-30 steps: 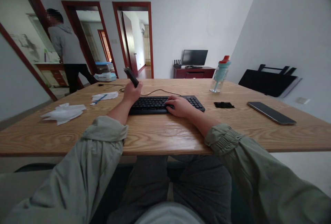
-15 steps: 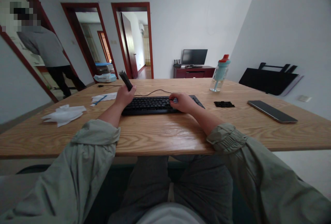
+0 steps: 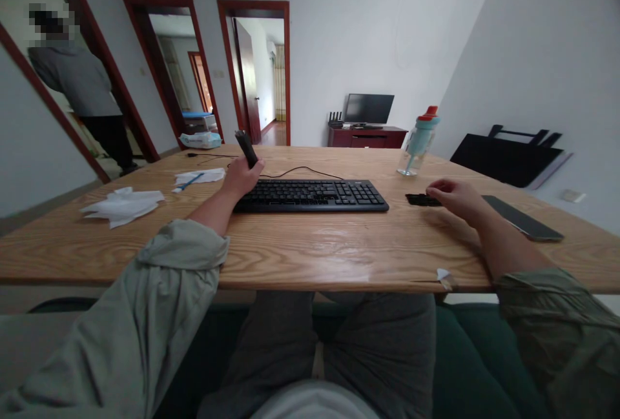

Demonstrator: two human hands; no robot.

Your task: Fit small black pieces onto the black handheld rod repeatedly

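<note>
Partly behind the right grip (image 3: 459, 199), black object (image 3: 417, 199)

The keyboard (image 3: 320, 195) is partly hidden by the left hand (image 3: 243, 175). Toward the surface's (image 3: 310, 248) right edge, a black item (image 3: 418, 200) is partly covered by the right hand (image 3: 454, 197).

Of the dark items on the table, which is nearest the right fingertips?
The small black piece between keyboard and dark slab: fingertips of the right hand are at its right end; the other two lie farther off.
</note>
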